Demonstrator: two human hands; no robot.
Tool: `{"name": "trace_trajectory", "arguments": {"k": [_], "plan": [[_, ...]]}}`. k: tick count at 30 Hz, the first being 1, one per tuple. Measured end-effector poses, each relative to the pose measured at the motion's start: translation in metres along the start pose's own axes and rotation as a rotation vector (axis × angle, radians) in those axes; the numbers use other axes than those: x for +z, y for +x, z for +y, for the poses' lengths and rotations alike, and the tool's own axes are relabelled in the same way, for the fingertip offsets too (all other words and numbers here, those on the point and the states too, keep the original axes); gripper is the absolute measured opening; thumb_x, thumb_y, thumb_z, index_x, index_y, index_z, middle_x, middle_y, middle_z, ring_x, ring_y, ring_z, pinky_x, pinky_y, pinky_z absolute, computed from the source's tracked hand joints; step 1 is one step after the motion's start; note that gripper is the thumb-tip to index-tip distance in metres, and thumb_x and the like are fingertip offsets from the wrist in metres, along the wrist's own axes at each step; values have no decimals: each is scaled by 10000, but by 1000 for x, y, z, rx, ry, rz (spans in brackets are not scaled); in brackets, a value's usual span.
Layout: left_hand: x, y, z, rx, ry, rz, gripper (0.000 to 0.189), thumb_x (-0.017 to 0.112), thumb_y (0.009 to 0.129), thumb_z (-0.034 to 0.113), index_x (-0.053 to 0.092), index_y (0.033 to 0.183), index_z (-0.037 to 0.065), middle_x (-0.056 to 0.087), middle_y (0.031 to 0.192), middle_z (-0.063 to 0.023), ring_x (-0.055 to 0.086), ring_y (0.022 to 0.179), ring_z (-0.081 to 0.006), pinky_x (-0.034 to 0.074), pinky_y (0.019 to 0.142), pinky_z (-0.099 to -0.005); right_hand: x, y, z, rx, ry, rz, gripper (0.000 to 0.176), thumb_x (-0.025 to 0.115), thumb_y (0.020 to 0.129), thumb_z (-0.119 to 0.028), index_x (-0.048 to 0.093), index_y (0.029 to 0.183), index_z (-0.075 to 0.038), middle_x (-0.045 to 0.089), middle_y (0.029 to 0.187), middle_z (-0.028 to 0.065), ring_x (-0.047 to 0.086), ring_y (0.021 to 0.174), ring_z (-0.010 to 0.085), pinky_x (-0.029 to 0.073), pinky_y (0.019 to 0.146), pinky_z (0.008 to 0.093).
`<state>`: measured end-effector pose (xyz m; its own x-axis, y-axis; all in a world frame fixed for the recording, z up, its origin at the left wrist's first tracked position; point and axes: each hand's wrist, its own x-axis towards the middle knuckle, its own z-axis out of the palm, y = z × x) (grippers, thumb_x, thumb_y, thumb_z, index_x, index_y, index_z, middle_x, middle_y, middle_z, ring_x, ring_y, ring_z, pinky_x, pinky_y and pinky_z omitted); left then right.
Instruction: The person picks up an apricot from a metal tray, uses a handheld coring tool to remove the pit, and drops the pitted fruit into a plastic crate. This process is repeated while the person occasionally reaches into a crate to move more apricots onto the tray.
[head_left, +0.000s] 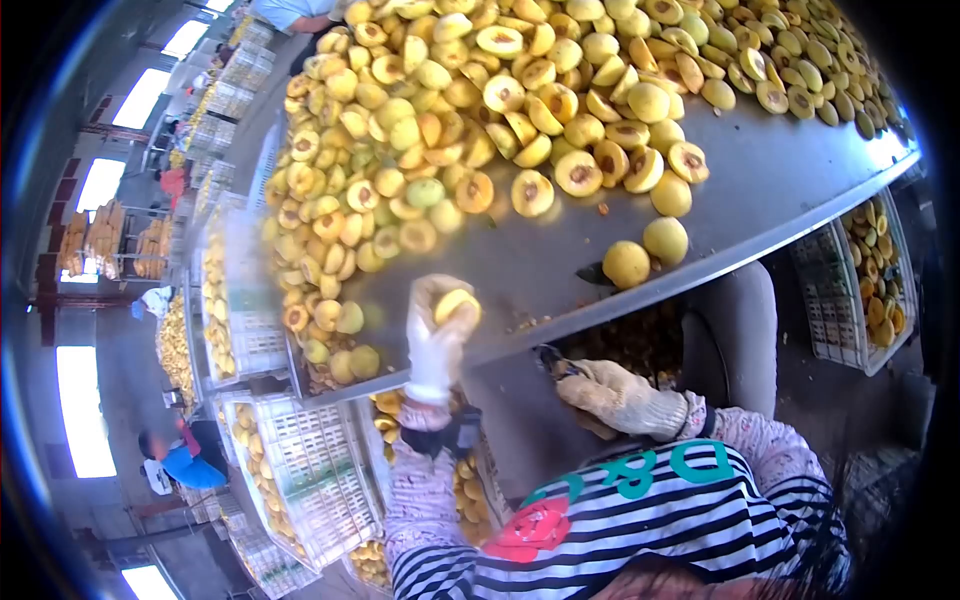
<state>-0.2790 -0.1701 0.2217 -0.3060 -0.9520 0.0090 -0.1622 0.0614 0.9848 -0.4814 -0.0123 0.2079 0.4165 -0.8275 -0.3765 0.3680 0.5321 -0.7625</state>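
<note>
- Across the upper and middle frame: a broad, grey, smooth metal table (770,170), its near edge slanting from the right of the frame down to left of centre.
- Piled over its upper and left parts: a thick heap of yellow, rounded fruit (420,140), many cut in half with brown hollows showing. Could slump toward the near edge, most likely from a tug low in the pile.
- At lower left: a white, slatted plastic crate (320,470); at far right, a second white plastic crate (825,295); yellow fruit in both.
- Just left of centre: the white-gloved left hand (437,340), raised by the near edge, fingers wrapped round one piece. Could drop it through slick flesh or too loose a hold.
- Right of lower centre: the cream, knit-gloved right hand (625,398), curled around a small, dark tool (547,360). Cannot tell the tool's kind; if bladed, could nick the left hand through a misjudged stroke.
- Right of centre, close to the edge: two round, yellow, whole fruits (626,264). Could roll off after a careless bump.
- Left of centre, in the left hand: a small, rounded, yellow fruit piece (457,306). Pale-faced, smooth-looking, slightly blurred, partly covered by the glove; seemingly a cut half, though impossible to confirm.
</note>
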Motion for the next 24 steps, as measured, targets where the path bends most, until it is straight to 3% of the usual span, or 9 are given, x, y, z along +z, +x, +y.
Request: {"name": "trace_trajectory", "arguments": {"k": [1, 3, 5, 7, 10, 13, 14, 18, 24], "plan": [[19, -24, 9, -35, -44, -13, 263, 615, 817, -13, 559, 1066, 51, 612, 1009, -65, 569, 923, -139, 497, 869, -300, 4, 0, -1, -63, -75, 1, 358, 528, 1009, -388, 588, 976, -37, 555, 676, 16, 505, 526, 116, 407, 490, 263], [49, -57, 0, -127, -633, -52, 235, 591, 839, 26, 579, 1072, 55, 627, 1035, -98, 599, 962, -199, 525, 909, -366, 12, 2, -16, 76, -271, 60, 384, 535, 1009, -395, 611, 1058, -22, 604, 740, 44, 562, 617, 139, 450, 568, 284], [70, -72, 7, -272, -961, 77, 208, 565, 864, 28, 608, 1066, 59, 650, 1049, -127, 623, 1011, -259, 547, 932, -433, 18, -1, -15, 103, -375, 124, 417, 541, 1007, -408, 623, 1110, -11, 639, 794, 69, 603, 699, 164, 483, 643, 313], [74, -78, 2, -300, -949, 123, 157, 548, 969, 156, 625, 1038, 38, 668, 1047, -136, 648, 1006, -271, 560, 931, -432, 21, 1, 0, 14, -394, 190, 447, 546, 1005, -425, 626, 1135, -5, 661, 839, 91, 626, 773, 188, 506, 716, 348], [78, -81, 0, -295, -881, 181, 350, 495, 1047, 340, 629, 1010, 18, 667, 1031, -127, 660, 956, -255, 572, 901, -417, 25, 6, 16, -64, -430, 207, 487, 538, 998, -455, 636, 1099, 11, 681, 895, 148, 652, 855, 254, 509, 799, 370], [83, -83, 8, -291, -870, 294, 279, 574, 1004, 260, 640, 1023, -10, 668, 1001, -120, 659, 921, -233, 572, 869, -392, 29, 17, 36, -134, -455, 275, 486, 529, 1000, -452, 643, 1093, 11, 685, 911, 172, 658, 861, 279, 510, 817, 367], [83, -84, 5, -262, -796, 284, 370, 499, 1050, 360, 640, 1030, 19, 662, 992, -105, 658, 928, -233, 578, 873, -398, 31, 20, 40, -140, -459, 295, 481, 534, 998, -449, 642, 1093, 10, 687, 912, 167, 657, 856, 274, 511, 814, 367], [77, -86, 12, -325, -710, 276, 365, 489, 1054, 336, 641, 1094, 7, 657, 923, -83, 660, 842, -217, 594, 805, -378, 27, 17, 40, -104, -408, 181, 446, 575, 985, -439, 645, 1105, -15, 689, 911, 115, 642, 848, 208, 508, 808, 341], [71, -82, 21, -320, -737, 19, 331, 475, 1022, 180, 622, 1244, -18, 652, 789, -79, 651, 751, -232, 579, 720, -375, 21, 4, 34, -121, -405, 44, 424, 560, 1003, -420, 634, 1109, -16, 672, 890, 78, 623, 845, 187, 504, 806, 333]]}}
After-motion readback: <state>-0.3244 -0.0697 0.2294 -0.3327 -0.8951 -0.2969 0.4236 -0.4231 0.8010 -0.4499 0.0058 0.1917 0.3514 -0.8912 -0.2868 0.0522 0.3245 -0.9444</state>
